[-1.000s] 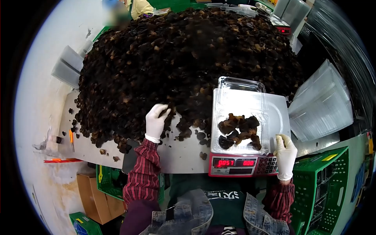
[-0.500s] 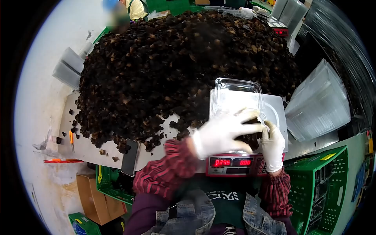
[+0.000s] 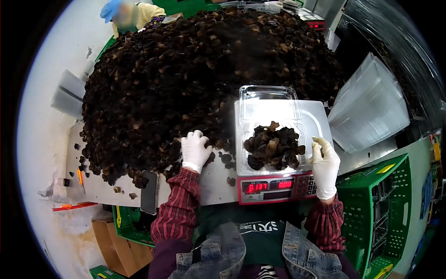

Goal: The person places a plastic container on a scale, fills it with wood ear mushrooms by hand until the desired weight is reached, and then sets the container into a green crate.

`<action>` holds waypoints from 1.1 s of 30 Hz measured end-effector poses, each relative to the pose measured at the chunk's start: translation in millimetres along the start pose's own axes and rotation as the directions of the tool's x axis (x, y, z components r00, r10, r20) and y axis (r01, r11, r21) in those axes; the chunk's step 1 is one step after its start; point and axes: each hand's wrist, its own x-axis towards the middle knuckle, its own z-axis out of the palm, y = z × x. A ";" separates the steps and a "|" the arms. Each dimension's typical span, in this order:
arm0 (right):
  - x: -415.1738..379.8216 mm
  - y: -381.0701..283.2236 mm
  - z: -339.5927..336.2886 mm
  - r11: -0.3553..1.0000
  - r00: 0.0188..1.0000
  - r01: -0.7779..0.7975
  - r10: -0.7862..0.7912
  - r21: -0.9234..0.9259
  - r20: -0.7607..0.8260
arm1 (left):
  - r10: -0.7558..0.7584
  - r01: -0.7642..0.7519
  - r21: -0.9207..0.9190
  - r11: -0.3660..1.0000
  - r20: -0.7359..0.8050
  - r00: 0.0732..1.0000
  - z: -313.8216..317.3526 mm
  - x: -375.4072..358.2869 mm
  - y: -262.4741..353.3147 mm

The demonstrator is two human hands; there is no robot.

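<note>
Moved: since 0.5 s ago the left hand has gone from above the tray back to the mushroom pile, and the tray now holds more pieces than 1 s ago.
Scale: red scale stands on the tabletop, in front of the person; all places below are told from it.
Display: red digits are lit on the front of the scale; they are too small to read surely.
Tray: clear plastic tray sits on top of the scale, lid part open toward the far side.
Mushrooms in tray: dark dried mushrooms lie in the near part of the tray.
Pile: large mushroom pile covers the tabletop left of and behind the scale.
Left hand: white glove, left of the scale, at the near edge of the pile; fingers curled down into the loose pieces, if they hold any I cannot tell.
Right hand: right hand, white glove, at the right side of the scale; fingers half open, fingertips touching the tray's right edge, not closed around it.
Phone: dark phone lies far left of the scale, at the tabletop's near edge.
Crate: green crate stands right of the scale, below tabletop level.
</note>
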 end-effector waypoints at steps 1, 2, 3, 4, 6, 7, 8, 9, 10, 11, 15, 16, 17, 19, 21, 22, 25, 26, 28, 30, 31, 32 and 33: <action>1.5 4.2 -0.2 0.999 0.999 0.045 -0.046 -0.029 -0.022 | 0.028 -0.035 -0.070 0.997 -0.110 0.994 -10.5 1.0 1.2; 2.7 4.7 -1.5 0.995 0.995 0.086 -0.089 -0.059 -0.041 | 0.048 -0.078 -0.135 0.988 -0.216 0.975 -25.9 0.2 2.0; 3.3 0.6 -5.3 0.994 0.995 0.082 -0.085 -0.067 -0.043 | 0.014 -0.072 -0.217 0.974 -0.258 0.966 -45.4 -3.6 0.0; 4.3 -10.4 -10.6 1.000 1.000 -0.006 0.005 -0.004 -0.023 | -0.026 -0.066 -0.297 0.953 -0.295 0.955 -66.5 -10.7 -5.1; 6.5 -14.2 -16.4 0.994 0.996 -0.093 0.093 0.054 0.001 | -0.249 0.112 -0.397 0.911 -0.311 0.917 -101.6 -43.3 -30.8; 7.2 -12.3 -18.2 0.996 0.997 -0.080 0.079 0.051 0.008 | -0.315 0.186 -0.354 0.916 -0.353 0.881 -114.2 -66.1 -56.4; 7.9 -10.8 -19.2 0.997 0.998 -0.067 0.066 0.050 0.016 | -0.428 0.314 -0.339 0.887 -0.349 0.833 -125.7 -93.5 -88.0; 10.4 -10.3 -19.1 0.996 0.998 -0.068 0.067 0.051 0.016 | -0.569 0.361 -0.520 0.774 -0.319 0.758 -130.4 -125.1 -126.3; 15.1 -10.7 -17.9 0.998 0.996 -0.035 0.032 0.043 0.079 | -0.597 0.525 -0.286 0.801 -0.337 0.728 -139.6 -163.8 -171.7; 19.2 -10.8 -15.9 0.999 0.990 -0.006 0.000 0.038 0.144 | -0.619 0.635 -0.055 0.771 -0.300 0.726 -144.8 -205.3 -222.3; 49.8 -31.5 13.8 0.941 0.917 0.340 -0.331 0.000 0.221 | -0.866 0.775 0.504 0.381 -0.100 0.491 -170.6 -274.6 -251.7; 58.7 -36.0 23.7 0.838 0.812 0.546 -0.520 -0.028 0.263 | -0.811 0.786 0.414 0.459 -0.165 0.561 -161.9 -281.9 -262.6; 63.0 -39.4 31.7 0.689 0.665 0.723 -0.679 -0.044 0.311 | -0.699 0.721 0.350 0.598 -0.212 0.683 -150.5 -282.7 -268.5; 64.1 -39.7 47.2 0.706 0.649 0.707 -0.624 -0.041 0.436 | -0.577 0.582 0.055 0.811 -0.087 0.812 -139.7 -219.4 -200.7; 63.7 -45.5 53.5 0.717 0.619 0.695 -0.558 -0.054 0.553 | -0.333 0.307 -0.178 0.935 -0.136 0.933 -115.5 -160.3 -118.0; 63.0 -50.6 52.6 0.787 0.643 0.615 -0.464 -0.049 0.609 | -0.191 0.149 -0.296 0.944 -0.120 0.974 -97.3 -140.7 -93.5; 60.3 -55.3 48.8 0.808 0.630 0.589 -0.433 -0.032 0.645 | 0.014 -0.035 -0.357 0.934 -0.062 0.998 -65.3 -85.4 -17.7; 60.3 -55.0 44.9 0.759 0.598 0.650 -0.504 -0.009 0.623 | 0.075 -0.096 -0.301 0.949 -0.079 0.994 -52.8 -70.5 -2.8; 60.8 -56.5 29.9 0.760 0.657 0.649 -0.536 -0.036 0.530 | 0.111 -0.113 -0.146 0.983 -0.023 0.994 -21.2 -53.6 10.2; 60.2 -51.6 16.1 0.802 0.760 0.596 -0.580 0.041 0.294 | 0.124 -0.146 -0.240 0.960 -0.103 0.987 8.2 -46.8 -7.8; 55.8 -57.6 1.1 0.946 0.891 0.310 -0.322 0.090 0.320 | 0.082 -0.112 -0.325 0.939 -0.107 0.991 13.5 -45.1 -15.8; 50.4 -63.9 -13.6 0.991 0.934 -0.012 -0.036 0.132 0.355 | 0.022 -0.066 -0.380 0.923 -0.121 0.992 10.3 -43.3 -21.9; 45.9 -58.9 -21.6 0.966 0.960 -0.073 0.000 0.249 0.281 | -0.076 0.010 -0.509 0.861 -0.109 0.991 6.2 -41.7 -28.5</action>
